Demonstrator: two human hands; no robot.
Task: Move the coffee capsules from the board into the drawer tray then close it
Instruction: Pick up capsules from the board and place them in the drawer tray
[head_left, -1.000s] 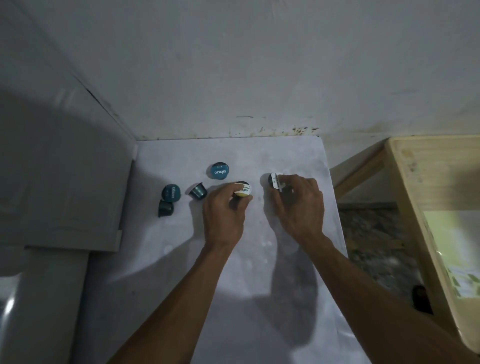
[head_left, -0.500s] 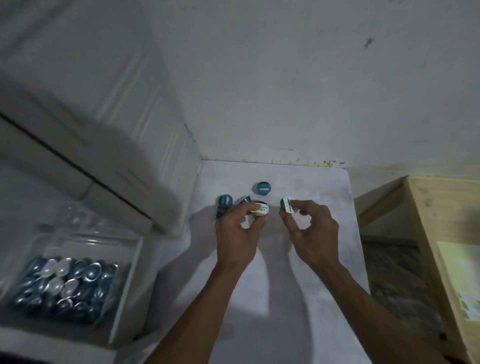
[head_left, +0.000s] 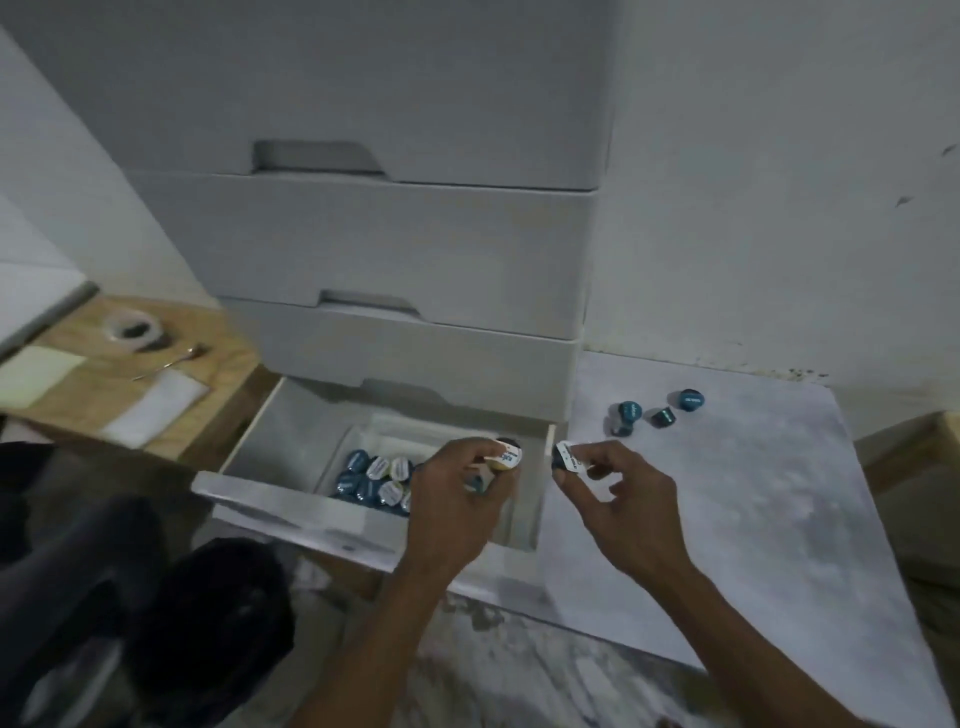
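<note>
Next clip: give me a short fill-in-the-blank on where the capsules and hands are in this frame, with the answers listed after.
1. The left hand holds a white-lidded capsule above the open ____.
2. The right hand pinches another capsule between thumb and ____.
3. The number of teal capsules left on the white board is ____.
4. The tray in the drawer already holds ____.

Answers: drawer; fingers; four; capsules

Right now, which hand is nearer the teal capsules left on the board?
Right. The right hand is over the board's near-left edge, below the teal capsules; the left hand is over the open drawer.
</note>
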